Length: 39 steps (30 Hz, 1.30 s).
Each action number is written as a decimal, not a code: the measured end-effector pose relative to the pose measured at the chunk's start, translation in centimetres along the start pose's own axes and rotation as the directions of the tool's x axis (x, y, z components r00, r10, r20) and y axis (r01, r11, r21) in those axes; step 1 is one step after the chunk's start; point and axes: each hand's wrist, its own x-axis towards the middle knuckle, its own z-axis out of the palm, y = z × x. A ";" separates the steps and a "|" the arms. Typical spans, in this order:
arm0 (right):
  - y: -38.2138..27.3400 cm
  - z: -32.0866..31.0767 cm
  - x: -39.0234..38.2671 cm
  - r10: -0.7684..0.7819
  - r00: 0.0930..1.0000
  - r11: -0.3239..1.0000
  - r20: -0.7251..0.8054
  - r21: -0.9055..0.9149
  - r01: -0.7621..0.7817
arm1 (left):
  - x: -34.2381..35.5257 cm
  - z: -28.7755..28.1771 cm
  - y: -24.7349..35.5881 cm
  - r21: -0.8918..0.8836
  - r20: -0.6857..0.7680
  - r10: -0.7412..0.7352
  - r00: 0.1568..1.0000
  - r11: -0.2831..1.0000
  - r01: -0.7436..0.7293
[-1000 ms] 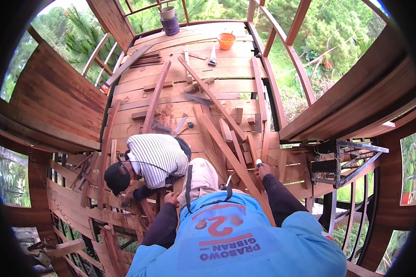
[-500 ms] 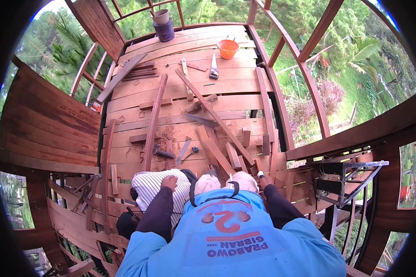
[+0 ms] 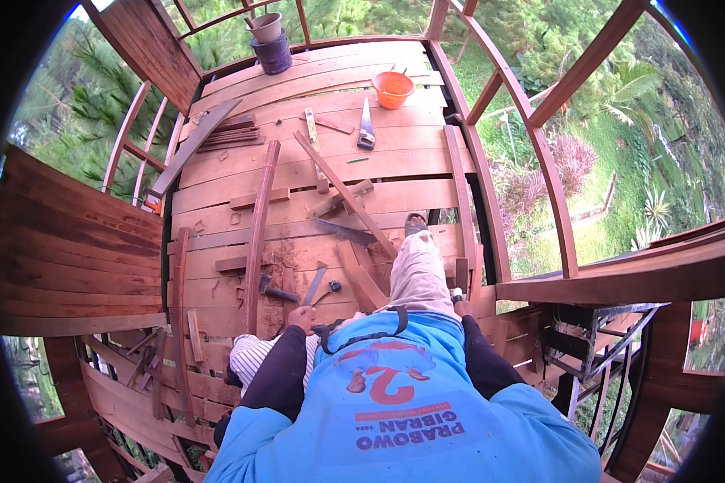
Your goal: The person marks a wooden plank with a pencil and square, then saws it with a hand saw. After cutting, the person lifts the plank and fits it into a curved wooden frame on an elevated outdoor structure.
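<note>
My left hand hangs by my leg with its fingers curled, near a narrow metal strip lying on the boards; what it holds, if anything, is hidden. My right hand grips a white cylindrical object with a dark part, beside my extended right leg. Around my foot lie loose planks, a dark saw blade, a hammer and a small round black item.
A co-worker in a striped shirt is low at my lower left, partly hidden. Farther forward are a handsaw, an orange bucket and stacked buckets. Open framing lines the right edge, with gaps between some floorboards.
My right leg has stepped forward onto the planks. The view has advanced along the floor, and the co-worker now sits lower in view, mostly hidden by my left arm.
</note>
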 end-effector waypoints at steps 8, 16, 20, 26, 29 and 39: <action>-15.2 -5.3 14.5 0.004 0.958 0.561 0.288 0.792 -0.240 | 9.0 0.5 6.1 -0.485 0.038 -0.171 0.985 0.858 0.167; -18.8 -20.3 30.4 -0.021 0.905 0.765 0.425 0.589 -0.259 | 17.2 19.5 27.6 0.092 -0.020 0.074 0.997 0.993 -0.071; -23.4 -25.4 32.5 -0.189 0.890 0.982 0.415 0.087 0.169 | 17.6 26.9 40.3 -0.168 -0.052 0.152 0.987 0.973 -0.159; -32.5 -29.4 35.1 -0.299 0.816 0.939 0.495 0.000 0.344 | 18.5 27.4 44.7 -0.118 -0.266 0.310 0.913 0.929 -0.350; -33.1 -30.1 38.8 -0.266 0.819 0.890 0.509 -0.197 0.412 | 19.3 26.8 44.6 -0.319 -0.206 0.043 0.978 0.941 -0.109; -47.0 -29.8 46.4 -0.351 0.747 0.731 0.564 -0.334 0.595 | 22.9 27.9 38.4 -0.553 -0.187 -0.248 0.951 0.827 0.107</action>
